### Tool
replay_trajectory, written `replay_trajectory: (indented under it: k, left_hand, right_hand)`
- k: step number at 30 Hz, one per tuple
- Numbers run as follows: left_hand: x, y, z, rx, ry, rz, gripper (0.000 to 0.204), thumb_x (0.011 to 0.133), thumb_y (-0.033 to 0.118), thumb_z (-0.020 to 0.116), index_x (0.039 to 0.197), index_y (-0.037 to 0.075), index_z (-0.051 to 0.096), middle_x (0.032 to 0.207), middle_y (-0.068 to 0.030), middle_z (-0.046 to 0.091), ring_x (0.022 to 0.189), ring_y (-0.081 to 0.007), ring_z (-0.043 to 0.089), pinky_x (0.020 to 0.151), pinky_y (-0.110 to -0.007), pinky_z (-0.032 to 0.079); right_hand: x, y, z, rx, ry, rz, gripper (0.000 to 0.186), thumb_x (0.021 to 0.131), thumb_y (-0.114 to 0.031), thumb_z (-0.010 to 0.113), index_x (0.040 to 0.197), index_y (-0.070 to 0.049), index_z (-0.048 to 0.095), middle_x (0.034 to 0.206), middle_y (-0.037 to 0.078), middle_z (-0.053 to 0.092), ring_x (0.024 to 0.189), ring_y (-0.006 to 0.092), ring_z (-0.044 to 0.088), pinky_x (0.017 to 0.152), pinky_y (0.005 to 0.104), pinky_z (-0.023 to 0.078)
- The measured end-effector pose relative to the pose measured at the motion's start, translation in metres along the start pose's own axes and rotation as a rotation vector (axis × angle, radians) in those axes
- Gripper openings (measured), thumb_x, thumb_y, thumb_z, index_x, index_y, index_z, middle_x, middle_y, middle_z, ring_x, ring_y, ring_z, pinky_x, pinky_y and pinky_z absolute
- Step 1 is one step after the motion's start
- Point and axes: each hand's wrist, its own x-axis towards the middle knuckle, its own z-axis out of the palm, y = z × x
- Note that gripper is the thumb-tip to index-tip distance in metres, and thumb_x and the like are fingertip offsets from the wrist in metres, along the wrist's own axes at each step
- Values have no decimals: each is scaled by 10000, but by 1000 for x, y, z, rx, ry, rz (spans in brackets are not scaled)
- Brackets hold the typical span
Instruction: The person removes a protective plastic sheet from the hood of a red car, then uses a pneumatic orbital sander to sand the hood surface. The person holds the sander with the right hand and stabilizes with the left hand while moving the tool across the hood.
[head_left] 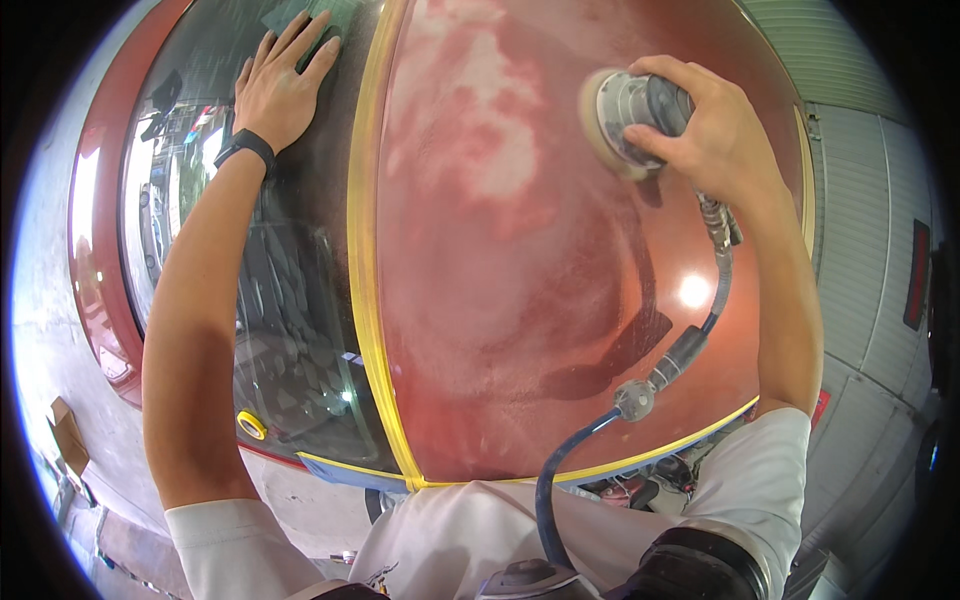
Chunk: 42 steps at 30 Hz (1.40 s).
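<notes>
My right hand [728, 130] is wrapped around the top of an air-powered orbital sander [632, 112], thumb on the near side. The sander's round pad meets a red car panel [560, 350], whose paint looks dull, with pale scuffed patches. From the tool, a dark blue air hose [552, 470] with a grey coupling [634, 400] runs back toward my body. Fingers spread, my left hand [277, 100] lies on the dark car glass [290, 300] and holds nothing; a black band is on that wrist. Yellow masking tape [362, 270] runs between glass and panel.
A small yellow tape roll [251, 426] lies on the glass near its lower corner. More tape lines the panel's near edge, close to my torso. A grey shuttered wall [860, 190] stands to the right. At lower left, a cardboard box [68, 437] is on the ground.
</notes>
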Motion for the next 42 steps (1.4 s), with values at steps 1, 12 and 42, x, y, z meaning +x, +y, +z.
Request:
replay_trajectory:
  k: [1,12,42]
  left_hand:
    - [0,3,-3,-30,-43,-31,620,1160,621,462,1718,356,511,1835,-12,423,1715,-369,318,1396,-568,216]
    - [6,-16,11,-39,20,60,636,1156,695,430,1738,442,473,1847,44,408,1722,-332,319,1405,-557,200]
    - [4,-19,13,-50,1,37,649,1150,712,419,1743,450,462,1850,55,401,1724,-327,318,1403,-554,206]
  right_hand:
    - [-6,-6,2,8,-18,-26,535,826,-320,934,1325,-186,794,1056,155,761,974,391,754,871,495,618]
    - [-128,-116,32,2,-384,-251,590,788,-188,900,1354,-288,767,1307,168,679,894,365,802,659,488,659]
    - [-103,-64,11,-18,-215,-76,532,799,-193,928,1311,-222,786,1238,144,736,919,401,784,756,503,652]
